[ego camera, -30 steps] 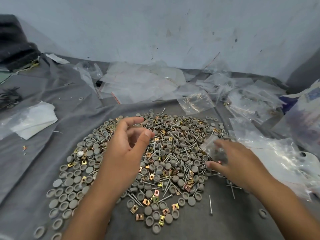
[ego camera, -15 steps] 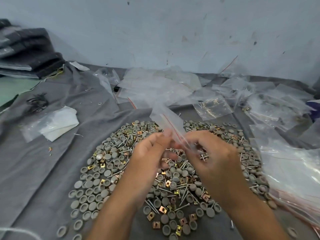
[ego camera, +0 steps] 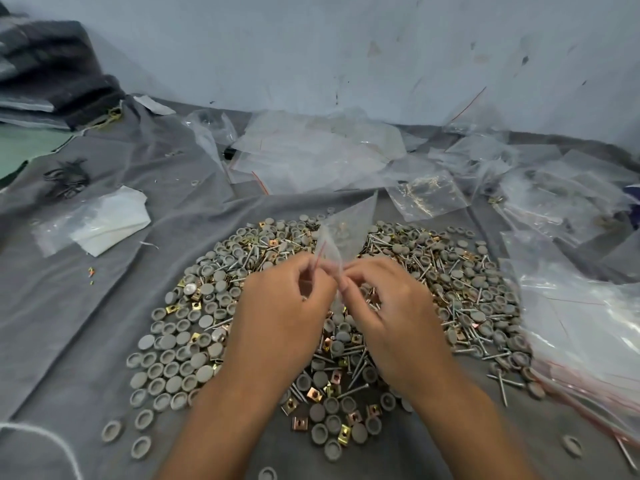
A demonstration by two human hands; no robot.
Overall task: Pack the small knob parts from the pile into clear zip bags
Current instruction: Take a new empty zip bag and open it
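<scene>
- The left hand (ego camera: 277, 306) is pinching one side of the clear zip bag's (ego camera: 346, 233) red-lined mouth, its fingers curled tight on the film.
- The bag is standing up over the pile of grey knob caps, screws and brass clips (ego camera: 194, 327) on the cloth-covered bench (ego camera: 69, 323); being thin, limp and slippery, it is probably best held at the stiffer zip strip.
- The right hand (ego camera: 391, 317) is pinching the opposite lip.

Grey cloth (ego camera: 104, 306), parts pile (ego camera: 180, 355), loose bags (ego camera: 311, 150), perhaps empty
</scene>
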